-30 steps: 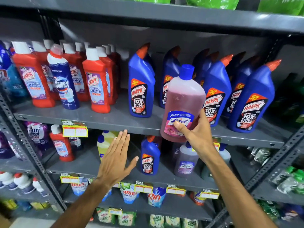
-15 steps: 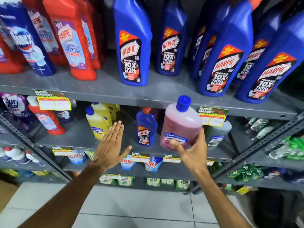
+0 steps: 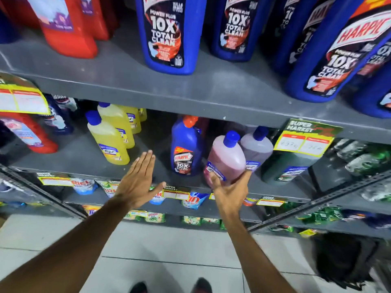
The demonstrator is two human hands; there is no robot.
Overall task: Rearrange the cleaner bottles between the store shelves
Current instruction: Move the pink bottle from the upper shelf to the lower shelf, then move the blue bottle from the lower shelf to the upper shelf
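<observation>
Your right hand (image 3: 229,190) has its grip closed round the lower body of the translucent pink plastic cleaner bottle with the round blue cap (image 3: 226,160), thumb on the label side and the other fingers wrapped behind. The bottle leans to the left, its base at the front edge of the grey metal middle shelf (image 3: 84,157); whether the base touches the shelf you cannot tell, since your hand covers it. It sits between the small dark blue Harpic bottle with the orange-red cap (image 3: 185,149), just beside it on the left, and the greyish-purple translucent bottle with a blue cap (image 3: 257,146), which stands upright close behind it on the right. Your left hand (image 3: 138,186) is flat and wide open, fingers together and pointing up, holding nothing, and hovers before the shelf's front edge to the left of the Harpic bottle. Further left on the same shelf stand the yellow translucent bottles with blue caps (image 3: 108,140) in a row running toward the back. On the grey upper shelf (image 3: 131,81) stand the large blue Harpic bottles (image 3: 171,32) and, toward its left end, red ones (image 3: 67,28) (only their lower halves show).
</observation>
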